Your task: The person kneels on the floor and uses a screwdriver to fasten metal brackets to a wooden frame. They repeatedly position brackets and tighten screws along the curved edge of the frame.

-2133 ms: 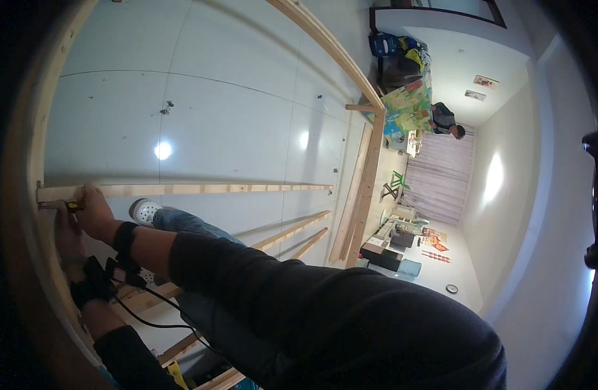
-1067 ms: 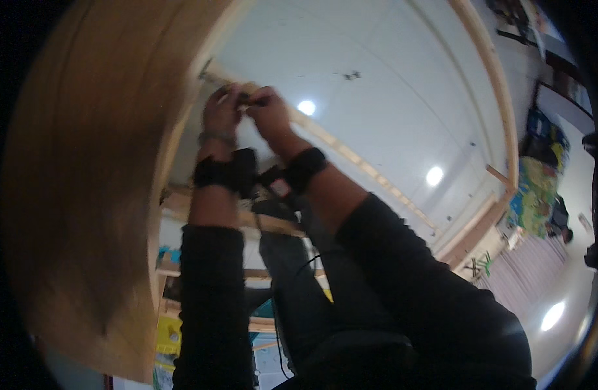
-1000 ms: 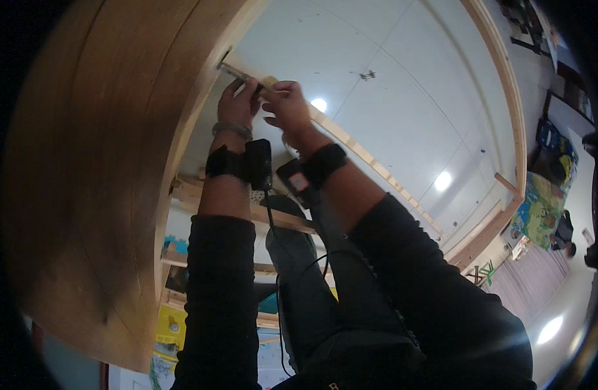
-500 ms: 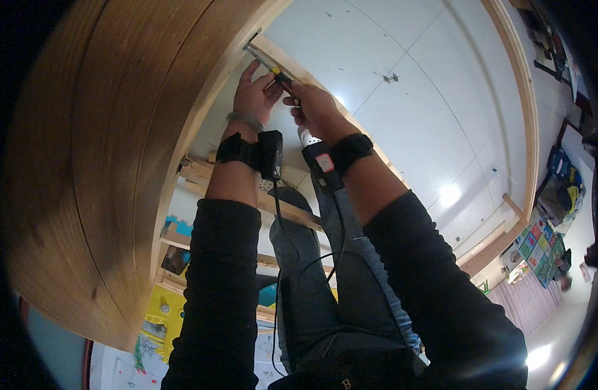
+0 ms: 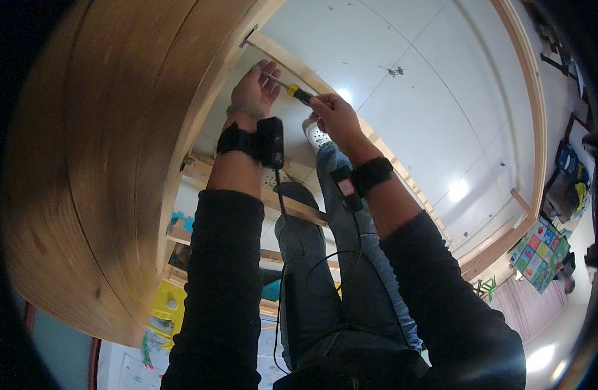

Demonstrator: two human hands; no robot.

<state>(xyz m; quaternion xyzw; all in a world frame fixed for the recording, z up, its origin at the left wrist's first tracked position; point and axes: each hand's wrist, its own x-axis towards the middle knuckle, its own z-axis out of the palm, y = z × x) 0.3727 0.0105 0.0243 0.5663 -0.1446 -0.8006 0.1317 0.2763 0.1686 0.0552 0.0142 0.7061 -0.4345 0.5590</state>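
My right hand grips the end of a screwdriver with a yellow and black handle, its shaft pointing up and left. My left hand is turned palm up with its fingers apart, and the screwdriver's tip lies over or against those fingers; whether it touches cannot be made out. Just beyond the left hand, a small metal bracket sits in the corner where a wooden crossbar meets the long wooden side rail.
A broad wooden panel rises on the left. Lower wooden bars cross around my legs. Small hardware lies on the pale tiled floor. A curved-looking wooden rail bounds the right. Cables hang from both wrist devices.
The screwdriver has come away from the bracket corner, drawn right and down by my right hand. My left hand has let go of its shaft area and turned its palm up.
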